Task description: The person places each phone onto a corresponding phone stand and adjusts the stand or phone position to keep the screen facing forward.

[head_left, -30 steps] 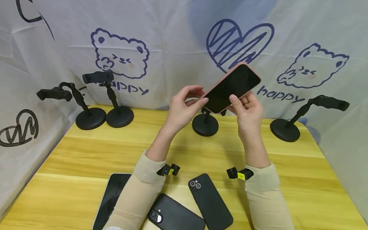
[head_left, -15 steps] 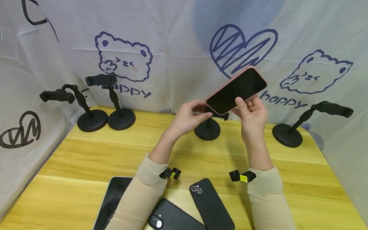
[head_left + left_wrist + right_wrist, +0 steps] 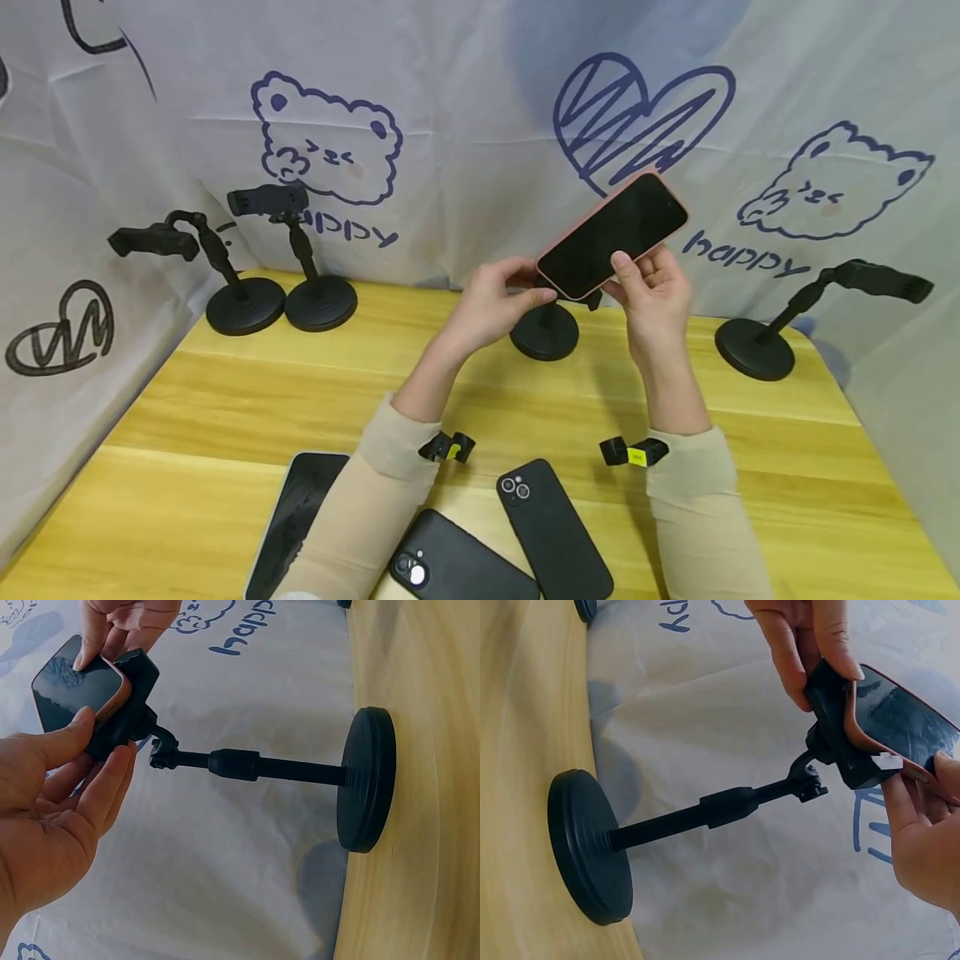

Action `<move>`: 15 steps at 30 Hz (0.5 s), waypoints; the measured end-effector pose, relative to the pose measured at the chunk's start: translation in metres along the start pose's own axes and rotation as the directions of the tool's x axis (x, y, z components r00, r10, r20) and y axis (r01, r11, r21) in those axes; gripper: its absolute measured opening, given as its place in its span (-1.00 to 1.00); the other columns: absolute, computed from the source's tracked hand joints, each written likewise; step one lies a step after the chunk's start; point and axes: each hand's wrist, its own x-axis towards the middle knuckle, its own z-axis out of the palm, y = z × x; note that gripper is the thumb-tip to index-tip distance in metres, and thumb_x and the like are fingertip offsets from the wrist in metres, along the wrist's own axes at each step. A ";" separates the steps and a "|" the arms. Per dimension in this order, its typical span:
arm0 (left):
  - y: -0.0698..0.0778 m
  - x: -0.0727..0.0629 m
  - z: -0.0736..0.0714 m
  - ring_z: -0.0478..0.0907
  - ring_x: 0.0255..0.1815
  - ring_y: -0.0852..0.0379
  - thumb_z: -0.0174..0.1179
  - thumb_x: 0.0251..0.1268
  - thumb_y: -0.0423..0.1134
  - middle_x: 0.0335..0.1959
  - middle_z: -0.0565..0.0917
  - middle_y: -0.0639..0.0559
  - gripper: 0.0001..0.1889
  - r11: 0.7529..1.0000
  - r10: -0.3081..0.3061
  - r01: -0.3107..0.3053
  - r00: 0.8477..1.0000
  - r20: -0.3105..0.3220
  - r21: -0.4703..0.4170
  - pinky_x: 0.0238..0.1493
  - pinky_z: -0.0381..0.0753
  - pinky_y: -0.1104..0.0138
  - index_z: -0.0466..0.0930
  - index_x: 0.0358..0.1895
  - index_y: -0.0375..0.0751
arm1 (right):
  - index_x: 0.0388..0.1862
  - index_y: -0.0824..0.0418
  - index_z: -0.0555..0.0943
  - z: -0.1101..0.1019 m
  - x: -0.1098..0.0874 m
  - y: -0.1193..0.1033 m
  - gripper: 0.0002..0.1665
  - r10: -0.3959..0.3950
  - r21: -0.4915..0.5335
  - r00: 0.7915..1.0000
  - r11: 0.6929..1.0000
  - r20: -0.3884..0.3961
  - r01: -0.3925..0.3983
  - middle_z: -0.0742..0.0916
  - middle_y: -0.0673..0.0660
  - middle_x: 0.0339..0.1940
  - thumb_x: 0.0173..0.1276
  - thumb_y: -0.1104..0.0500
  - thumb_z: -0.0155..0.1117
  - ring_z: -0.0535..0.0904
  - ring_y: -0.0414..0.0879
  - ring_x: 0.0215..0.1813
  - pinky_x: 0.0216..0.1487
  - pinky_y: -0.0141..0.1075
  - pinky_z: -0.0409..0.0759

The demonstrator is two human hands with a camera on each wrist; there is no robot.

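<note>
The phone [image 3: 609, 236] is up in the air, tilted, screen towards me, its lower end at the clamp [image 3: 832, 724] of the middle phone stand [image 3: 727, 808]; I cannot tell whether it is seated there. I judge it light enough for one hand but stiff all over, with a slick glass face that a drop could crack, while its pink case [image 3: 116, 700] probably gives better grip. The long edges look like the best place to take hold, and my right hand [image 3: 660, 296] pinches it there, thumb just over the rim of the screen, other fingers behind. With my left hand [image 3: 487, 307] I pinch the clamp's near end between thumb and fingers, right beside the phone's low corner; the arms of the clamp feel likely to be stiff and springy. A second ago my left thumb lay against the phone's lower edge; now it sits lower, below the corner, and the phone's angle is much the same. Beyond, three other stands [image 3: 321, 302] line the back of the desk [image 3: 810, 475], and nearer me lie two black phones [image 3: 555, 533] and a screen-up phone [image 3: 296, 517], partly under my left sleeve [image 3: 367, 500]; these all lie as they did.
</note>
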 end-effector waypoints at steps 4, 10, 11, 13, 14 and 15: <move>-0.001 0.002 0.001 0.70 0.07 0.07 0.38 0.43 -0.23 -0.02 0.76 -0.01 -0.73 1.000 0.016 -0.016 1.000 -0.011 0.001 0.14 0.68 0.22 0.71 0.11 -0.19 | 0.19 0.27 0.60 -0.002 0.001 0.002 -0.67 -0.005 0.016 0.999 1.000 0.042 0.004 0.78 0.15 0.05 0.48 0.35 0.31 0.76 -0.07 -0.04 0.00 -0.28 0.76; 0.001 0.002 -0.002 0.70 0.04 0.07 0.39 0.41 -0.24 -0.04 0.77 -0.01 -0.73 1.000 0.011 -0.011 0.999 -0.034 0.007 0.13 0.68 0.21 0.72 0.10 -0.20 | 0.31 0.27 0.51 -0.004 0.004 0.005 -0.48 0.000 0.058 0.989 0.998 0.146 -0.009 0.71 0.18 0.17 0.43 0.54 0.24 0.70 -0.04 0.10 0.17 -0.25 0.70; 0.001 0.002 -0.001 0.70 0.04 0.07 0.39 0.41 -0.24 -0.04 0.76 -0.01 -0.73 1.000 0.008 -0.008 0.999 -0.033 0.005 0.13 0.69 0.21 0.71 0.11 -0.20 | 0.32 0.27 0.51 -0.005 0.004 0.006 -0.48 -0.002 0.064 0.989 0.998 0.149 -0.008 0.71 0.18 0.17 0.43 0.55 0.24 0.70 -0.04 0.11 0.19 -0.25 0.69; 0.000 0.001 0.000 0.69 0.03 0.09 0.40 0.41 -0.22 -0.04 0.75 0.01 -0.72 1.000 0.005 -0.005 1.000 -0.029 0.016 0.12 0.69 0.23 0.71 0.10 -0.18 | 0.31 0.28 0.50 -0.006 0.004 0.009 -0.49 -0.006 0.060 0.989 0.998 0.145 -0.003 0.72 0.17 0.15 0.43 0.55 0.23 0.71 -0.05 0.11 0.19 -0.26 0.68; -0.001 0.001 0.001 0.69 0.01 0.11 0.40 0.41 -0.20 -0.04 0.75 0.02 -0.72 1.000 0.006 -0.006 1.000 -0.027 0.023 0.11 0.69 0.25 0.71 0.10 -0.18 | 0.30 0.29 0.50 -0.007 0.003 0.011 -0.50 -0.009 0.052 0.990 0.999 0.139 0.001 0.73 0.16 0.13 0.44 0.55 0.22 0.71 -0.06 0.10 0.19 -0.26 0.68; -0.002 0.000 0.002 0.68 0.00 0.12 0.41 0.40 -0.19 -0.05 0.75 0.02 -0.71 0.999 0.010 -0.009 1.000 -0.027 0.035 0.09 0.69 0.26 0.70 0.10 -0.17 | 0.29 0.28 0.50 -0.008 0.002 0.012 -0.52 -0.013 0.037 0.991 0.999 0.135 0.009 0.74 0.15 0.12 0.45 0.54 0.22 0.72 -0.07 0.10 0.19 -0.26 0.68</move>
